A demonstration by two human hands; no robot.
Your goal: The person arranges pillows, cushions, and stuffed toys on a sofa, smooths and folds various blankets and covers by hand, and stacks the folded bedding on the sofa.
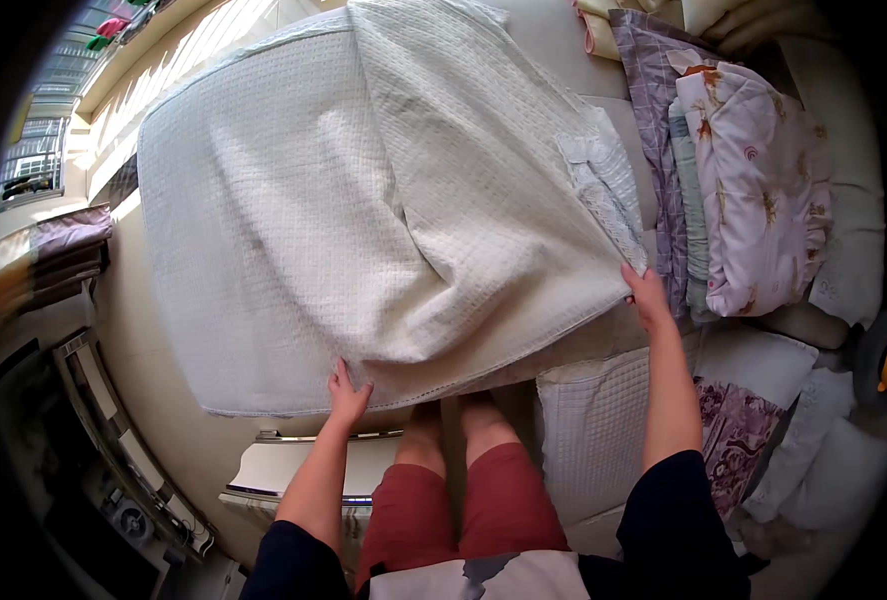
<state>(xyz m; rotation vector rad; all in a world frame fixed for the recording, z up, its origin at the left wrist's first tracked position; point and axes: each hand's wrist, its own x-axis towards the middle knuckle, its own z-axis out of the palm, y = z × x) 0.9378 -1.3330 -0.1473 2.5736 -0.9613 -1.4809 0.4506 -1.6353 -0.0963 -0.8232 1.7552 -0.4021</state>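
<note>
A large white textured cover [293, 170] lies spread out in front of me, with folds and a raised ridge through its middle. My right hand [646, 295] pinches its near right corner, beside a folded-back part with a lacy edge [603, 185]. Near the cover's front edge, left of centre, my left hand [347, 393] rests on the fabric with thumb and fingers apart.
Folded bedding with a printed pattern [763, 190] and a purple checked cloth [653, 120] lie on the right. A white quilted pad [593, 430] is beside my legs. A low white-topped table [313, 467] stands front left, and a window [38, 155] is far left.
</note>
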